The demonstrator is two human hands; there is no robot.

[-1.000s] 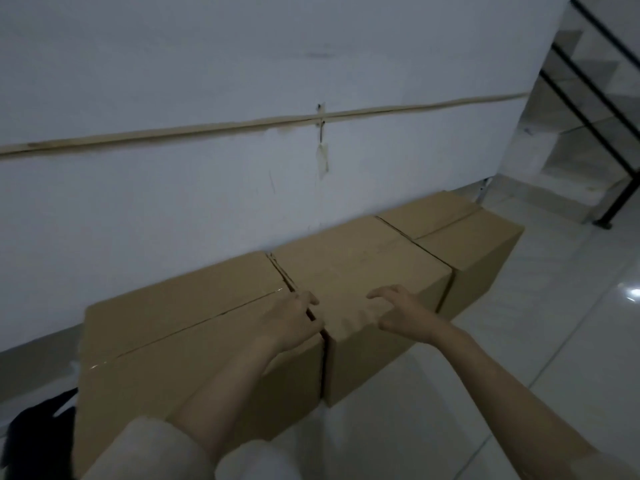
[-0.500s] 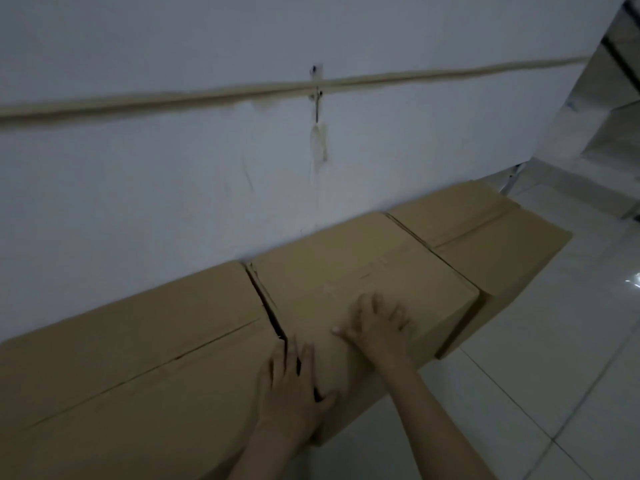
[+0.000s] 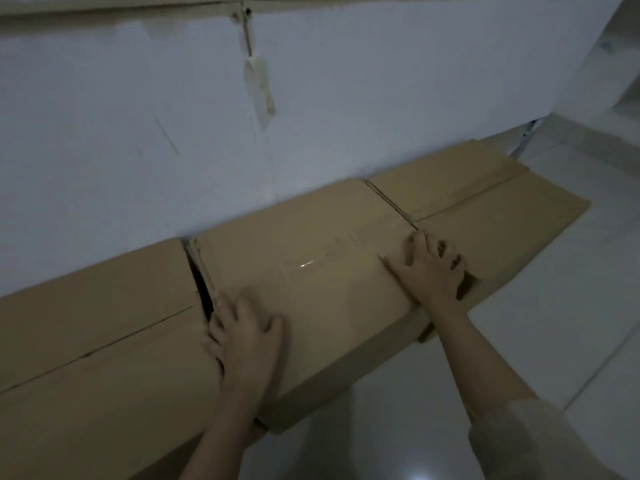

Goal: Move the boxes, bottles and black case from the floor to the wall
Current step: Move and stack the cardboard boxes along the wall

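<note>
White wall (image 3: 346, 98), tiled floor (image 3: 554, 323). Middle box (image 3: 311, 271) sat against wall. My left hand (image 3: 242, 337) and right hand (image 3: 429, 271) lay flat, gripping nothing. Judged box stiff, bulky; best held by side edges.

middle box (image 3: 311, 271): matt brown cardboard, glossy clear tape strip between the fingers of both hands | wall (image 3: 346, 98): matt white paint, scuffed | floor (image 3: 554, 323): glossy pale tile | sleeve (image 3: 540, 445): soft pale cloth

Head view, close, angled down toward wall (image 3: 311, 133) and boxes (image 3: 311, 258)
</note>
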